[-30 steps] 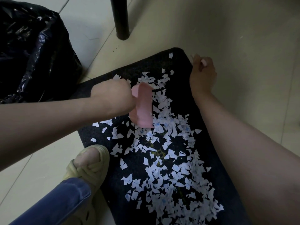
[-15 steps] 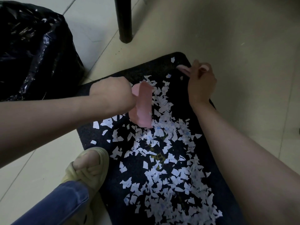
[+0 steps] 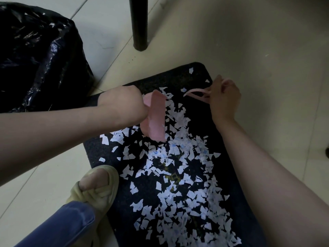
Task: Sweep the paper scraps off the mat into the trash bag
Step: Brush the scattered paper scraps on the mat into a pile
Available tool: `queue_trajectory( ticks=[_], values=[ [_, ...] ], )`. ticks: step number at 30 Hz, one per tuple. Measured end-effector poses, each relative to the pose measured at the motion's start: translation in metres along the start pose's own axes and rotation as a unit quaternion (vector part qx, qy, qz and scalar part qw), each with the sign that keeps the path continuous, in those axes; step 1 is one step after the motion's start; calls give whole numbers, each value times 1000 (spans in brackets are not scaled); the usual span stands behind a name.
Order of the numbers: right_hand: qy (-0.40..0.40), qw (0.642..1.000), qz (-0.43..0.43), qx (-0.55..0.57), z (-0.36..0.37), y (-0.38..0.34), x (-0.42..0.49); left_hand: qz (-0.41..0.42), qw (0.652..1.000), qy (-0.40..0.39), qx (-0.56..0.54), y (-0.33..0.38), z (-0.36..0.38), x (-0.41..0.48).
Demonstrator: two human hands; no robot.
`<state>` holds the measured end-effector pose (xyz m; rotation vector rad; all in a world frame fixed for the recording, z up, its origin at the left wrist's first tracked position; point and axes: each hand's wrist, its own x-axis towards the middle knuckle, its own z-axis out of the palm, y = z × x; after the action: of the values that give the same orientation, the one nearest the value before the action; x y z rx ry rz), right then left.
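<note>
Head view, looking down at a tiled floor (image 3: 249,41): a person crouches over a dark mat (image 3: 160,81) strewn with white paper scraps (image 3: 178,175). A black trash bag (image 3: 35,56) bulges at the far left, just beside the mat's far-left corner; its mouth is out of sight, so its contents cannot be told. The left hand (image 3: 122,104) is curled into a fist round a pink dustpan (image 3: 155,116), held on edge with its lower lip among the scraps at the far end of the pile; whether any scraps lie inside it cannot be told. The right hand (image 3: 224,98), at the mat's far right edge, has its fingers closed on the handle of a thin pink brush (image 3: 195,94), which points left over the mat. No writing or label can be read; faint blue marks show on some scraps and a yellowish pattern on the mat beneath them. Scraps lie thickest from the middle to the near right, with 2 or 3 strays near the far corner. A sandalled foot (image 3: 96,186) with a blue trouser leg (image 3: 62,227) rests against the mat's near-left edge. A black furniture leg (image 3: 138,24) stands on the floor beyond the mat. Bare floor lies open to the right and between the bag and that leg.
</note>
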<state>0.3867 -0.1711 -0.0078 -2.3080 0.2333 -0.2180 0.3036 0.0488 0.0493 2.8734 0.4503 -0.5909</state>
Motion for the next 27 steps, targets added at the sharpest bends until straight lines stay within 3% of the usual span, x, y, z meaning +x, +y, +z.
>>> queue_trajectory(
  ticks=[6, 9, 12, 14, 16, 17, 19, 25, 27],
  values=[
    [55, 993, 60, 83, 12, 7, 23, 2, 1000, -3, 9, -7, 4, -1],
    [-58, 993, 88, 44, 25, 9, 36, 6, 1000, -3, 17, -10, 9, -2],
    [-147, 988, 37, -1, 26, -2, 29, 11, 1000, -6, 11, -10, 10, -1],
    [-93, 995, -1, -29, 19, -11, 21, 10, 1000, -11, 6, -10, 9, 0],
    [20, 998, -1, -58, 12, -16, 19, 8, 1000, -14, 1, -10, 9, 1],
    [67, 997, 13, -44, 10, -14, 21, 9, 1000, -14, 0, -10, 9, 1],
    [89, 995, 43, 28, 13, -11, 28, 12, 1000, -12, 0, -10, 9, 1],
    [-62, 986, 102, 118, 44, -12, 49, 23, 999, -21, 4, -17, 10, -3],
    [-138, 979, 108, 101, 48, -14, 47, 21, 1000, -21, 1, -20, 11, -4]
  ],
)
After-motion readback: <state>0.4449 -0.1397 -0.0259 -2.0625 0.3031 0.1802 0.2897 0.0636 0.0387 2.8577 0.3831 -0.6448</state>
